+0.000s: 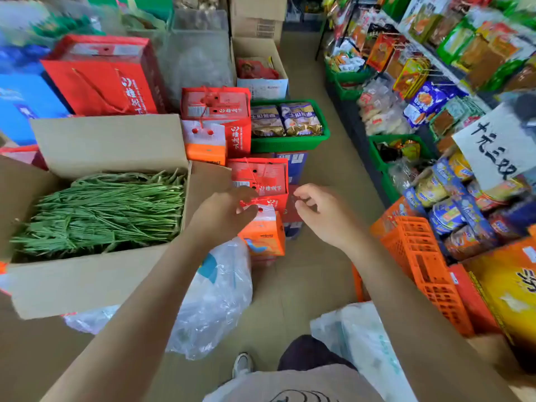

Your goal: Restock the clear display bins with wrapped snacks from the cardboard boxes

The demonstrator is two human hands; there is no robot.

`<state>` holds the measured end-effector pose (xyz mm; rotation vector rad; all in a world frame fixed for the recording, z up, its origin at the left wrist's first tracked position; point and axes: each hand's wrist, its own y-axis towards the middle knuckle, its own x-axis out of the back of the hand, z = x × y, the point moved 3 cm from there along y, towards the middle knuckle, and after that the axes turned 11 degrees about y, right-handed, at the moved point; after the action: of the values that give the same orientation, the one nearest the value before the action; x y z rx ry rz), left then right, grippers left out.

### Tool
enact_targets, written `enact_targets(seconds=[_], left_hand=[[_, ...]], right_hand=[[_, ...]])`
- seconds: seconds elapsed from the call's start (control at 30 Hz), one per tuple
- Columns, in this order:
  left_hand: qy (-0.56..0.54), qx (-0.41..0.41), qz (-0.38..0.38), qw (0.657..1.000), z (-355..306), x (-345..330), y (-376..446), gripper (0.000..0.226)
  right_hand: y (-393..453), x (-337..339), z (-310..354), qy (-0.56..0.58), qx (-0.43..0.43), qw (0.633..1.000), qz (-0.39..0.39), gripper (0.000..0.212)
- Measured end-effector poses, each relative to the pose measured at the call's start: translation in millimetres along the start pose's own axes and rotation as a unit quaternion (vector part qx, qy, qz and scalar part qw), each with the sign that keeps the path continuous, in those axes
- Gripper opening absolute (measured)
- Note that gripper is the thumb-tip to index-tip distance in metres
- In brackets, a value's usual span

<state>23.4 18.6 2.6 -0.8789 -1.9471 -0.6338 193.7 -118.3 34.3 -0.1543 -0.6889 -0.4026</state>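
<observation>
we hold both hands out over the aisle floor. our left hand [224, 211] reaches toward a red gift box [259, 181], its fingers lying loosely extended with the tips at the box's near lower edge and at the white top of an orange box [264, 235] just under them; whether they actually touch either we cannot tell, and they grasp nothing. our right hand [322, 214] hangs just right of the same red box, fingers loosely curled and apart, holding nothing. the red box stands upright, its long axis running across us, its printed face tilted up toward us. beyond our fingertips sits a green basket [290, 143] with two wrapped snack packs [285, 120] lying flat side by side, their long axes pointing away from us. farther on stands an open cardboard box [261, 82] with red packets [255, 68] inside. left of our left fingers a big carton [95, 285] holds green stalks [101, 210] lying with their long axis across the view. under our left wrist lies a clear plastic bag [214, 300]. right of our right hand stands an orange crate [423, 265], and past it shelves [435, 91] of packaged snacks.
</observation>
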Motion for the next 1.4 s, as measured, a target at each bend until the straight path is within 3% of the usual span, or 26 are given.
enact_targets(seconds=[0.1, 0.33, 0.43, 0.53, 0.6, 0.73, 0.83, 1.03, 1.27, 1.4], left_hand=[[-0.028, 0.021, 0.028, 0.999, -6, -27, 16, 0.033], [-0.075, 0.000, 0.056, 0.996, -38, -64, 89, 0.051], [-0.056, -0.006, 0.080, 0.995, -54, -85, 140, 0.031], [-0.051, 0.003, 0.084, 0.995, -71, -107, 199, 0.047], [-0.063, 0.011, 0.089, 0.994, -80, -129, 248, 0.052], [-0.107, 0.055, 0.098, 0.988, -110, -173, 363, 0.016], [-0.118, 0.085, 0.100, 0.984, -134, -201, 450, 0.025], [-0.092, 0.065, 0.121, 0.986, -185, -227, 600, 0.022], [-0.105, 0.090, 0.070, 0.988, -171, -256, 747, 0.023], [-0.109, 0.113, 0.055, 0.986, -149, -265, 860, 0.057]], right_hand=[[-5, 4, -24, 0.000, -0.041, 0.999, -0.022, 0.022], [23, 38, -93, 0.010, -0.116, 0.992, -0.038, 0.026], [51, 62, -130, 0.020, -0.131, 0.990, -0.052, 0.027], [91, 87, -179, 0.063, -0.145, 0.986, -0.048, 0.025], [126, 109, -219, 0.083, -0.153, 0.983, -0.053, 0.025], [209, 169, -300, 0.127, -0.181, 0.974, -0.037, 0.026], [266, 230, -345, 0.131, -0.194, 0.972, -0.032, 0.025], [365, 338, -405, 0.122, -0.192, 0.972, -0.053, 0.028], [523, 406, -467, 0.087, -0.176, 0.980, -0.016, 0.025], [652, 438, -487, 0.033, -0.147, 0.988, 0.031, 0.030]])
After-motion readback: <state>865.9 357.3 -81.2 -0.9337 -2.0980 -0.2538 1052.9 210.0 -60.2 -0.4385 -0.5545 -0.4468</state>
